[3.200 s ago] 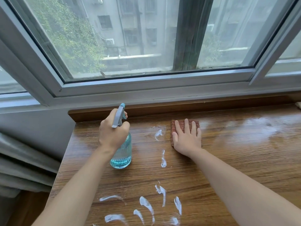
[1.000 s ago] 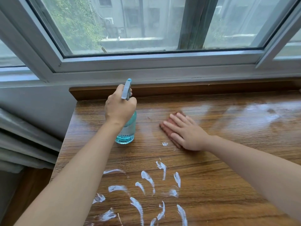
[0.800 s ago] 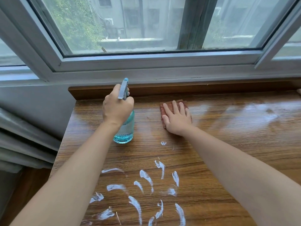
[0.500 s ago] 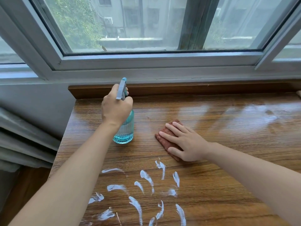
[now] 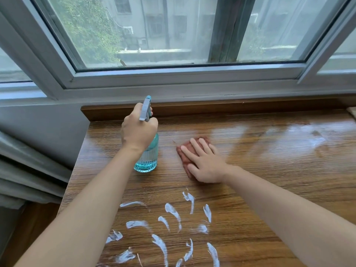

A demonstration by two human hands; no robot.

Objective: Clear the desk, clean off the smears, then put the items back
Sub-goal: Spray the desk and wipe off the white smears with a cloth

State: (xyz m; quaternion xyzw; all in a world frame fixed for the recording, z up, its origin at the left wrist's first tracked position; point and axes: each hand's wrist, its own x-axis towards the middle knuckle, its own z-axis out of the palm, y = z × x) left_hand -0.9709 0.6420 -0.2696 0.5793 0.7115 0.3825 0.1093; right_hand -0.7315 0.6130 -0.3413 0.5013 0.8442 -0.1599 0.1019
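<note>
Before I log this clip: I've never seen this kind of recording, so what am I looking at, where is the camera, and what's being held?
There is no machine here. A person wears a wide-angle camera on the head, so the single view looks forward and down over their own two bare arms. The surface is a wooden desk under a window. The left hand grips a spray bottle of blue liquid, which stands upright on the desk. The right hand lies flat, fingers straight, pressing a reddish-brown cloth onto the wood. Nearer the camera, white smears still mark the desk; the far right part looks shiny, perhaps wet. It appears to be the cleaning stage of the job, with the smears not yet wiped.
</note>
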